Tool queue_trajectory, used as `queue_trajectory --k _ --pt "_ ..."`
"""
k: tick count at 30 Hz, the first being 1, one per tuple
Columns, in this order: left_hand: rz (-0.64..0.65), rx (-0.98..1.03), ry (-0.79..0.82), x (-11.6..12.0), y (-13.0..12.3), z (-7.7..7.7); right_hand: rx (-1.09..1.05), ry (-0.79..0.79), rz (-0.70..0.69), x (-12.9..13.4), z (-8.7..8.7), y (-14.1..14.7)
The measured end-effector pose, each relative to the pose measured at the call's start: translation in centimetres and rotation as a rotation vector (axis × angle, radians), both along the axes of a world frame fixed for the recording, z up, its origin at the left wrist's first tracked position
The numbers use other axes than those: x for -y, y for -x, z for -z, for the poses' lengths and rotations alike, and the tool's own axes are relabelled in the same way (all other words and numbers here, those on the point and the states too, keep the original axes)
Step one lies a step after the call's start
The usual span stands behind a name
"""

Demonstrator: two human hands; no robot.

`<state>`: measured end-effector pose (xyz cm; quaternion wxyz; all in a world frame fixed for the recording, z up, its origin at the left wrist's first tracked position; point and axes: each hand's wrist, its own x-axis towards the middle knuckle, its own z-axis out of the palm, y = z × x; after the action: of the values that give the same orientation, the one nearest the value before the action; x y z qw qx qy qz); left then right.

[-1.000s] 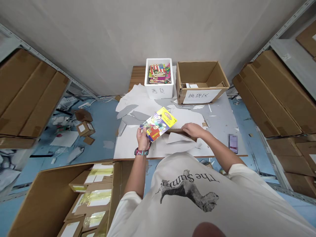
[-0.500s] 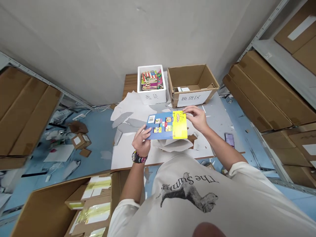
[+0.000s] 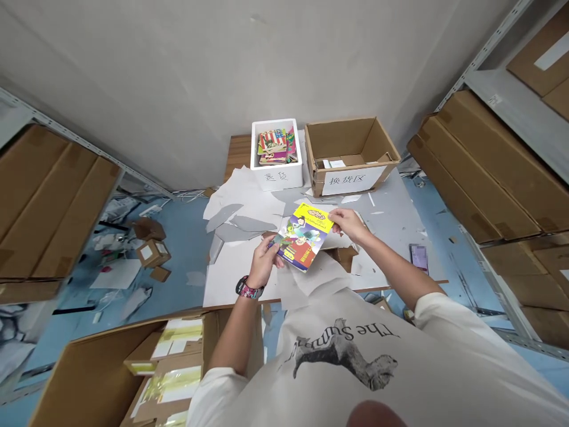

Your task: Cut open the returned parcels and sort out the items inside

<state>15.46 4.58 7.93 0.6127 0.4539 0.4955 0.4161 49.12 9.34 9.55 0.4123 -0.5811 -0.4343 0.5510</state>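
Note:
Between my two hands is a book with a yellow band on top and cartoon figures on a purple cover. It is held tilted above the table. My left hand is closed on its lower left edge, thumb on the cover. At the upper right corner, my right hand pinches the book. Under it lie torn white paper sheets. Beyond them stands a white foam box with colourful books inside, beside a cardboard box with a handwritten label and a few white items in it.
A phone lies at the table's right side. At lower left a big open carton holds taped parcels. Shelves with cartons flank both sides. Small boxes and scraps lie on the blue floor.
The book has been turned over from its blue back with barcode to its cartoon front, and tilted. My left hand has shifted its hold; the view has moved slightly.

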Motion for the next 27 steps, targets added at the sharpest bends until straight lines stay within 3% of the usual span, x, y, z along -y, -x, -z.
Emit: queue_trajectory --k 3,8,14,17,19,23,27 --pt "0.058 -0.008 0.024 0.4 0.2 0.4 -0.066 0.006 0.029 0.2 0.5 0.2" --pt "0.011 -0.047 -0.068 1.2 -0.3 0.3 -0.072 -0.093 0.085 0.3 -0.2 0.2" --pt "-0.126 -0.41 -0.491 1.3 0.6 0.2 -0.041 -0.305 0.061 0.2 -1.7 -0.3" --pt "-0.191 -0.474 -0.666 0.7 1.5 0.4 -0.041 -0.402 0.035 0.4 -1.9 -0.1" --pt "-0.204 -0.481 -0.694 0.0 2.0 0.5 -0.034 -0.4 0.022 0.1 -1.7 0.3" --pt "-0.123 -0.487 -0.536 -1.8 2.4 1.0 0.0 -0.301 0.013 -1.7 0.0 1.3" --pt "-0.054 -0.214 -0.093 -3.6 2.0 3.2 -0.028 -0.087 -0.021 -4.6 2.5 2.8"
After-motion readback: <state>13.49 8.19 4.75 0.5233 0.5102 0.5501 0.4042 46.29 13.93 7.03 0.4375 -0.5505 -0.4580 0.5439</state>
